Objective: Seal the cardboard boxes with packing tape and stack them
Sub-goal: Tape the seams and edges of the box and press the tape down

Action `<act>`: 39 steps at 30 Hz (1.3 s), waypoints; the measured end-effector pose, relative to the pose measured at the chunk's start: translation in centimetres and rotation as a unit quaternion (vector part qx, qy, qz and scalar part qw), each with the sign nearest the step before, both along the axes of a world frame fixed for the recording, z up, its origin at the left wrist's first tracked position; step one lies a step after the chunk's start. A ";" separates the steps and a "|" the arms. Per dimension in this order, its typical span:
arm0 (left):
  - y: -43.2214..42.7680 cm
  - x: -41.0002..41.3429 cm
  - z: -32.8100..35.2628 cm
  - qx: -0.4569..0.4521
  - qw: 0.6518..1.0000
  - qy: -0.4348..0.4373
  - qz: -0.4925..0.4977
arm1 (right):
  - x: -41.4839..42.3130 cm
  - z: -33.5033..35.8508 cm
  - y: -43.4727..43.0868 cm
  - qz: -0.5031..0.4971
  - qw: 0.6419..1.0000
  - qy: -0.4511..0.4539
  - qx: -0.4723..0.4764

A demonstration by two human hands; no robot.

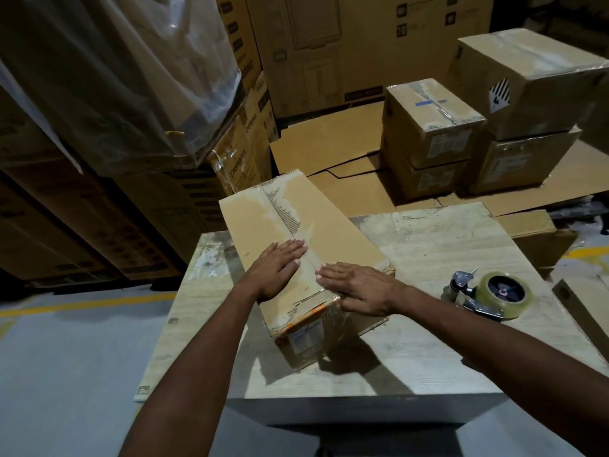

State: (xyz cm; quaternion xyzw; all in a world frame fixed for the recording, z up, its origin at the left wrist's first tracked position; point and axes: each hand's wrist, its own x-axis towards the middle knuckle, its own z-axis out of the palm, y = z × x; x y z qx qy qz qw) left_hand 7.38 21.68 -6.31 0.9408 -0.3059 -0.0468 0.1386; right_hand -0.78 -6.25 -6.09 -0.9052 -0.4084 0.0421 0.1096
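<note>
**Flat palms on box seam**

At frame centre, pressing box top with left hand and right hand, fingers straight, gripping nothing. Upper box end past table edge. Right: dispenser, apart; bare tabletop between.

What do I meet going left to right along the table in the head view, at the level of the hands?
In order: left hand → right hand → tape dispenser. Both hands lie flat on the cardboard box, so it has no single place in the order.
</note>
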 end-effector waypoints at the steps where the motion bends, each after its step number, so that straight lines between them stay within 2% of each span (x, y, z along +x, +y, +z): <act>1: 0.0 0.0 0.0 0.002 1.000 0.001 0.002 | -0.4 -0.1 -0.4 0.002 1.000 0.007 0.003; 10: -0.2 -0.6 0.2 0.022 1.000 -0.006 0.018 | -2.6 0.9 -2.6 0.014 0.999 0.035 0.018; 13: -0.2 -0.5 0.1 0.022 1.000 -0.007 0.017 | -2.0 2.0 -1.3 -0.004 0.999 0.029 0.042; 20: -0.1 -0.4 0.0 0.031 0.999 -0.006 0.013 | -1.6 0.4 2.3 -0.051 0.999 0.004 0.008; 28: -0.2 -0.8 0.2 0.042 0.999 -0.019 0.012 | -5.8 -0.2 0.5 -0.052 0.998 0.013 0.040; 34: 0.2 0.0 0.4 0.004 1.000 -0.001 -0.002 | -3.7 1.8 0.9 -0.080 0.990 -0.001 0.113; 39: 0.7 3.1 0.7 0.009 1.000 0.010 0.018 | 1.1 1.8 4.4 -0.120 0.992 0.008 0.025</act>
